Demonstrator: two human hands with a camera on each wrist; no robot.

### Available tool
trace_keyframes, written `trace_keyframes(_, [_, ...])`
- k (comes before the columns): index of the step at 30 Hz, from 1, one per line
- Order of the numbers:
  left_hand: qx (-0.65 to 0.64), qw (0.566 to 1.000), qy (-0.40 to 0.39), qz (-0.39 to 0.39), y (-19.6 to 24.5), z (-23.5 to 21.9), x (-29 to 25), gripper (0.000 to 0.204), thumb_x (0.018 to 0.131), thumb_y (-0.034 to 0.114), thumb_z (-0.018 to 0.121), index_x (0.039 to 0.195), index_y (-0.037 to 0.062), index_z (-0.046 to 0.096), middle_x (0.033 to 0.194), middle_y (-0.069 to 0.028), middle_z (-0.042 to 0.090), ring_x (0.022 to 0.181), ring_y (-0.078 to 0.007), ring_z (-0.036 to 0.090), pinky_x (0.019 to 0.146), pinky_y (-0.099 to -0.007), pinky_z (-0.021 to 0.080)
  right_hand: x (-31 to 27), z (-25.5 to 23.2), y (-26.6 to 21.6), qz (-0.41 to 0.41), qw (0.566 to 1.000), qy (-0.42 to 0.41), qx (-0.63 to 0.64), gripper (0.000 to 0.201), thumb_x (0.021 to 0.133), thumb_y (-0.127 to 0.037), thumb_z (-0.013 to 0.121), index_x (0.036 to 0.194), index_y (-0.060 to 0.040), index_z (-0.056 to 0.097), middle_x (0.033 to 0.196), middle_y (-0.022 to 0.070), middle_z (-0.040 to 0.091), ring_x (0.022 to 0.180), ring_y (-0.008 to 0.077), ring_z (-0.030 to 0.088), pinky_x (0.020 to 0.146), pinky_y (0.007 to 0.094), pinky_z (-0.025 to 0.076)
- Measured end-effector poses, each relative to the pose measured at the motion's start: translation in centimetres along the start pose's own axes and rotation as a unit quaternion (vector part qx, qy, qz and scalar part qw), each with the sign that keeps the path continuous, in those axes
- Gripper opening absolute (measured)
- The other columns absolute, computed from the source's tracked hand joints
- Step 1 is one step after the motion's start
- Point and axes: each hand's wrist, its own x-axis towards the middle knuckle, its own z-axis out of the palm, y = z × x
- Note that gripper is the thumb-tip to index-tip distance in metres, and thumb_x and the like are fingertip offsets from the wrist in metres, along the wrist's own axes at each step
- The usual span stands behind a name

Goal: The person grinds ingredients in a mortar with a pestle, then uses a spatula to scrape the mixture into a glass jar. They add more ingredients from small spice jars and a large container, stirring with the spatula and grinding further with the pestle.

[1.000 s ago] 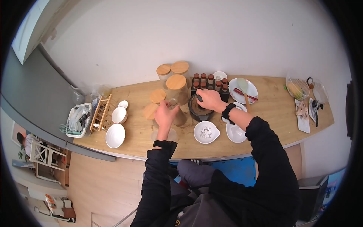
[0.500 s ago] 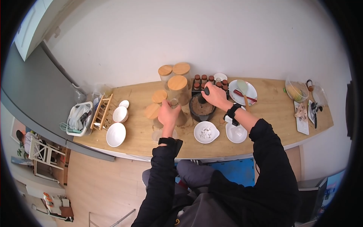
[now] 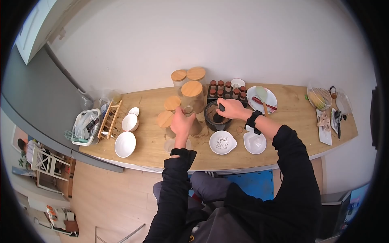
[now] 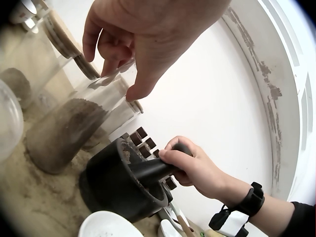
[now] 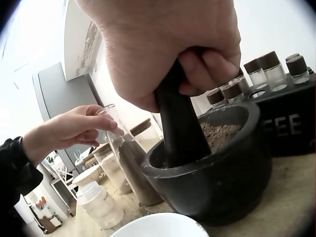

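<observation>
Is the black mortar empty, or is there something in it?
Not empty: in the mortar, brown powder lies below the rim, beside the pestle gripped by the right hand.

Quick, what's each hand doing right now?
Left hand: fingers pinching the rim of the glass jar of brown powder.
Right hand: closed around the black pestle.

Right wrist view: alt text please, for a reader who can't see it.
Right hand gripping a black pestle in a round black mortar of crumbly brown powder. Beyond it, a left hand holds a tall clear jar by its rim. A black rack of brown-capped glass bottles stands at right; a white bowl shows at the bottom edge.
</observation>
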Motion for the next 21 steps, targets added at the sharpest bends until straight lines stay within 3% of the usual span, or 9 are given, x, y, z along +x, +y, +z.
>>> trace_keyframes(2, [-0.002, 1.000, -0.001, 0.001, 0.0, -0.1, -0.1, 0.044, 0.064, 0.035, 0.078, 0.088, 0.0098, 0.052, 0.079, -0.0071, 0.064, 0.074, -0.0284, 0.063, 0.062, -0.0398, 0.048, 0.1, -0.2, 0.4, -0.035, 0.997, -0.009, -0.064, 0.029, 0.082, -0.033, 0.060, 0.096, -0.0102, 0.050, 0.076, 0.0152, 0.063, 0.074, 0.0349, 0.062, 0.061, 0.0466, 0.048])
trace_keyframes(5, [0.008, 1.000, -0.014, -0.006, 0.1, -0.2, 0.0, 0.044, 0.064, 0.035, 0.078, 0.089, 0.0098, 0.052, 0.079, -0.0073, 0.064, 0.075, -0.0285, 0.063, 0.062, -0.0399, 0.048, 1.2, 1.0, 0.8, -0.044, 0.992, 0.077, -0.088, 0.028, 0.082, -0.032, 0.060, 0.095, -0.0099, 0.050, 0.075, 0.0151, 0.062, 0.073, 0.0347, 0.062, 0.061, 0.0464, 0.047])
trace_keyframes(8, [0.011, 1.000, -0.014, -0.003, 0.1, -0.2, 0.1, 0.044, 0.063, 0.034, 0.078, 0.089, 0.0097, 0.052, 0.079, -0.0075, 0.064, 0.075, -0.0287, 0.063, 0.062, -0.0399, 0.048, 1.6, 2.6, -0.1, -0.006, 0.989, 0.148, -0.002, 0.027, 0.081, -0.031, 0.060, 0.094, -0.0100, 0.050, 0.076, 0.0150, 0.062, 0.073, 0.0343, 0.062, 0.060, 0.0467, 0.047])
trace_keyframes(12, [0.007, 1.000, -0.015, -0.004, 0.2, 0.0, 0.0, 0.044, 0.063, 0.033, 0.078, 0.089, 0.0096, 0.051, 0.079, -0.0081, 0.064, 0.074, -0.0291, 0.063, 0.062, -0.0402, 0.048, 0.5, 1.7, 0.1, -0.052, 0.996, 0.075, 0.004, 0.026, 0.081, -0.031, 0.060, 0.092, -0.0099, 0.051, 0.073, 0.0151, 0.062, 0.070, 0.0350, 0.062, 0.059, 0.0477, 0.046])
trace_keyframes(15, [0.005, 1.000, -0.018, -0.005, 0.2, -0.2, 0.2, 0.044, 0.063, 0.033, 0.078, 0.089, 0.0094, 0.051, 0.079, -0.0085, 0.064, 0.075, -0.0295, 0.063, 0.062, -0.0402, 0.048, 0.7, -0.1, 0.7, -0.048, 0.996, -0.019, -0.075, 0.028, 0.081, -0.033, 0.060, 0.094, -0.0099, 0.051, 0.074, 0.0149, 0.062, 0.071, 0.0351, 0.061, 0.059, 0.0464, 0.047])
trace_keyframes(20, [0.011, 1.000, -0.014, 0.000, 0.2, -0.3, 0.0, 0.044, 0.064, 0.033, 0.078, 0.090, 0.0093, 0.052, 0.079, -0.0085, 0.064, 0.075, -0.0297, 0.064, 0.062, -0.0401, 0.048, 2.3, 2.1, 0.6, -0.024, 0.988, 0.154, -0.018, 0.026, 0.082, -0.032, 0.059, 0.093, -0.0099, 0.051, 0.071, 0.0143, 0.062, 0.069, 0.0353, 0.062, 0.059, 0.0459, 0.047])
trace_keyframes(21, [0.009, 1.000, -0.010, 0.001, 0.2, -0.2, 0.0, 0.044, 0.064, 0.033, 0.078, 0.090, 0.0094, 0.051, 0.079, -0.0083, 0.064, 0.075, -0.0296, 0.064, 0.062, -0.0401, 0.048, 2.1, 2.2, 0.4, -0.019, 0.992, 0.126, -0.012, 0.025, 0.081, -0.032, 0.059, 0.092, -0.0099, 0.051, 0.071, 0.0146, 0.062, 0.069, 0.0355, 0.062, 0.059, 0.0467, 0.047])
